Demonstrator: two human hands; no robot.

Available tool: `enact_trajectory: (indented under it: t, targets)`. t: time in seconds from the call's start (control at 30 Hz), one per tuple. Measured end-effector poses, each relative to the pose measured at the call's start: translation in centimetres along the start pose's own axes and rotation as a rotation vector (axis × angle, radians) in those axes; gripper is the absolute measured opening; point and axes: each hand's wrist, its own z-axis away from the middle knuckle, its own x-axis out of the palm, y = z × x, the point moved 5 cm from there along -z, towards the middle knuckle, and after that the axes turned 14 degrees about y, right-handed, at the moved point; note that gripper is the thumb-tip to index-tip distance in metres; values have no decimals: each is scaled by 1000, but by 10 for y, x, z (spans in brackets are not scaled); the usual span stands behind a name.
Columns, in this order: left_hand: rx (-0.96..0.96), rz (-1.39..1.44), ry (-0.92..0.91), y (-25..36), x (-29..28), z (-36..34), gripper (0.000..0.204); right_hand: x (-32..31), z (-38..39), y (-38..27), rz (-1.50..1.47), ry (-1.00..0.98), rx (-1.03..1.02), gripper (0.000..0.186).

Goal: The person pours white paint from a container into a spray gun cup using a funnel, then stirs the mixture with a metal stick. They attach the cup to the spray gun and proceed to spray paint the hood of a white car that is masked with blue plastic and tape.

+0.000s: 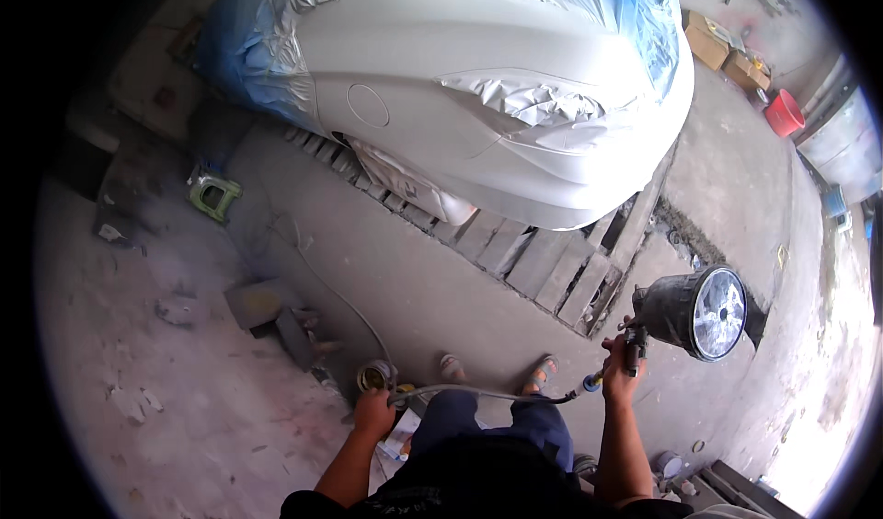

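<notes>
My right hand [624, 379] is closed around the handle of a spray gun [635, 349], out to the right. A large black paint cup [667, 315] sits on the gun, tilted, its round end smeared with white. A grey air hose [487, 393] runs from the gun's base across my legs to my left hand [373, 412]. That hand is closed on a small round can [372, 377] with an open top, and the hose passes beside it; whether the fingers also grip the hose I cannot tell. Ahead stands a pale car body [405, 50], apart from both hands.
Blue masking film [244, 50] and silvery sheet [543, 103] cover parts of the car. Below it lies a slatted floor section [515, 257]. A green stool [213, 195] stands left, near grey blocks [262, 303]. Cardboard boxes [706, 40] and a red bucket [785, 113] stand far right.
</notes>
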Motion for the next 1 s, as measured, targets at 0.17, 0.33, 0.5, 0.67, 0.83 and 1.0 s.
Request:
enact_trajectory:
  t: [0.17, 0.33, 0.5, 0.67, 0.83, 1.0]
  targets:
    - [35, 1, 104, -30, -16, -47, 22, 41, 17, 20, -15, 82, 18, 37]
    - [-37, 15, 162, -100, -11, -96, 25, 115, 54, 55, -40, 119, 46, 36]
    - [-16, 78, 161, -207, 10, -174, 24, 238, 116, 94, -43, 167, 109, 36]
    - [-100, 71, 192, -303, 30, -196, 20, 361, 152, 165, 122, -62, -68, 14]
    - [-156, 21, 212, -345, 41, -193, 18, 486, 174, 209, 370, -195, -697, 8]
    - [-203, 68, 237, -354, 59, -186, 17, 557, 171, 250, 283, -252, -642, 24]
